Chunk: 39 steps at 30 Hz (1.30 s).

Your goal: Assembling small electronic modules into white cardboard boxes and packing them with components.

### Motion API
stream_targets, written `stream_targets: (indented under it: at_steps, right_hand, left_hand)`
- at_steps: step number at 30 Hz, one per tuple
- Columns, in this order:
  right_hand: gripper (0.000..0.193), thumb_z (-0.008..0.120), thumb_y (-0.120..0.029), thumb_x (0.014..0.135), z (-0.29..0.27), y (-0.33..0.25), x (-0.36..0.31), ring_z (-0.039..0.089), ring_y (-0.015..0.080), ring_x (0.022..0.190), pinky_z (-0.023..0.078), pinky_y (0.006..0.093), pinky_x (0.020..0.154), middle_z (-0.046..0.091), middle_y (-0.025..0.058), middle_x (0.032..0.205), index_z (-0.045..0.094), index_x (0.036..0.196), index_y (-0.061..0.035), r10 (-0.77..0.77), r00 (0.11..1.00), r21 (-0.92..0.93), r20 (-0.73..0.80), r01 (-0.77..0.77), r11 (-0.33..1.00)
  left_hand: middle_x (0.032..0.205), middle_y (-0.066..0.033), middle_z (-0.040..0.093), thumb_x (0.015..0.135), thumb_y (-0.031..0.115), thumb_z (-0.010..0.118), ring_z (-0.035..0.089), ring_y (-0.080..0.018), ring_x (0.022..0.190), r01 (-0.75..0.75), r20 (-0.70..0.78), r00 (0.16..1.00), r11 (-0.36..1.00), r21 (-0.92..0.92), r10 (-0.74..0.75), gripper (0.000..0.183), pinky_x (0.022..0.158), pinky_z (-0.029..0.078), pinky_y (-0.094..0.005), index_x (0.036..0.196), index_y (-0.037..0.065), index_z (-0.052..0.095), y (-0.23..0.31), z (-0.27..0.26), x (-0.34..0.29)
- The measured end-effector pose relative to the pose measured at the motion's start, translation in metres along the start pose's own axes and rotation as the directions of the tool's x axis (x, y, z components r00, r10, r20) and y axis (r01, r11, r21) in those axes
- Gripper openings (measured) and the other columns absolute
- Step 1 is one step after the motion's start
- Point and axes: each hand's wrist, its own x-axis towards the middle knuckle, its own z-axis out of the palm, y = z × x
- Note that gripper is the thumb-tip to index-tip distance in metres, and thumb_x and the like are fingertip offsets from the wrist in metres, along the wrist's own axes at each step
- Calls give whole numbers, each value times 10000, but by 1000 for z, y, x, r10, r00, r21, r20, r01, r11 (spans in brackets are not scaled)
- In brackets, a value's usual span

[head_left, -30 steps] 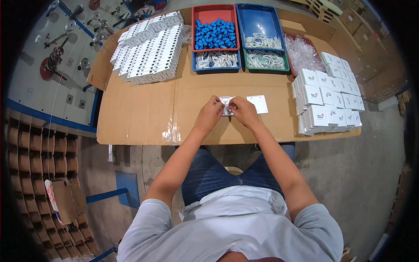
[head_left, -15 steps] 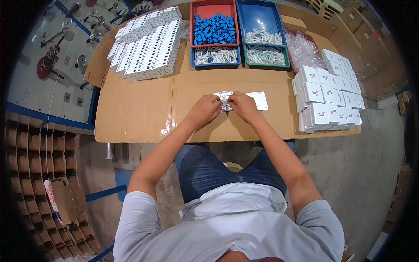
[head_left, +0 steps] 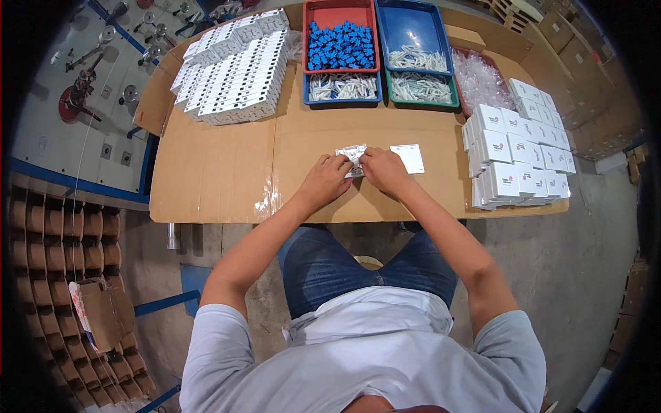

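A small white plastic housing (head_left: pixel 353 153), its inner side with moulded details facing up, lies on the cardboard-topped table between my hands. My left hand (head_left: pixel 326 180) grips its left and near edge with bent fingers. Closed at the housing's right side is my right hand (head_left: pixel 383 170), fingertips pressed against it; whether they also pinch a small part is hidden. Just right of that hand, a flat white square plate (head_left: pixel 409 158) rests on the cardboard.
White switch-like units (head_left: pixel 237 72) stand in rows at the back left. Behind my hands are a red tray (head_left: pixel 341 9) of blue parts and blue (head_left: pixel 413 27) and green (head_left: pixel 422 106) trays of slim white pieces. Clear plastic bags (head_left: pixel 478 79) and stacked white boxes (head_left: pixel 506 155) occupy the right.
The housing has tilted slightly between my fingers. My left hand has shifted a little and now covers its near edge; my right fingers have slid slightly nearer to me.
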Motion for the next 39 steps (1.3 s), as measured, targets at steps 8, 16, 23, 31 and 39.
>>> stream_targets:
  at_steps: [8,16,23,31,39]
  right_hand:
    - [154,682,-87,846,-18,-4,-22,634,320,1005,537,423,825,639,128,1087,709,987,-30,-85,995,224,-45,93,970]
    - [329,725,-171,854,-8,40,-65,595,340,1121,492,438,929,601,155,1232,664,1147,-35,385,820,297,-423,-276,914]
    - [522,748,-312,865,-1,45,-86,474,383,1294,362,513,1095,517,183,1383,613,1283,-30,623,666,127,-411,-635,762]
    - [475,719,-255,859,0,48,-40,491,386,1298,336,539,1127,536,191,1383,612,1273,-48,469,793,151,-389,-447,882]
    - [510,700,-293,877,-15,95,117,505,348,1323,310,605,1145,557,173,1401,581,1317,-64,191,927,-28,-322,-211,977]
  left_hand:
    - [1175,-162,584,791,160,768,568,-349,1148,68,-103,991,988,-140,-82,369,1013,446,-438,1115,25,653,8,7,-18]
    - [1426,-218,474,761,321,841,456,-401,1332,331,-173,909,909,-254,-379,803,1131,370,-462,1405,19,468,22,13,-22]
    - [1485,-240,434,696,560,853,406,-407,1387,459,-122,877,885,-75,-465,1090,1172,316,-497,1480,-34,383,22,18,-22]
    - [1462,-237,446,787,547,788,402,-394,1387,436,-113,871,859,-268,-477,948,1171,319,-483,1445,-36,435,-2,5,-37]
    - [1363,-229,498,898,472,692,431,-384,1333,587,-255,774,808,-53,-580,676,1156,312,-517,1319,-35,545,-40,3,-45]
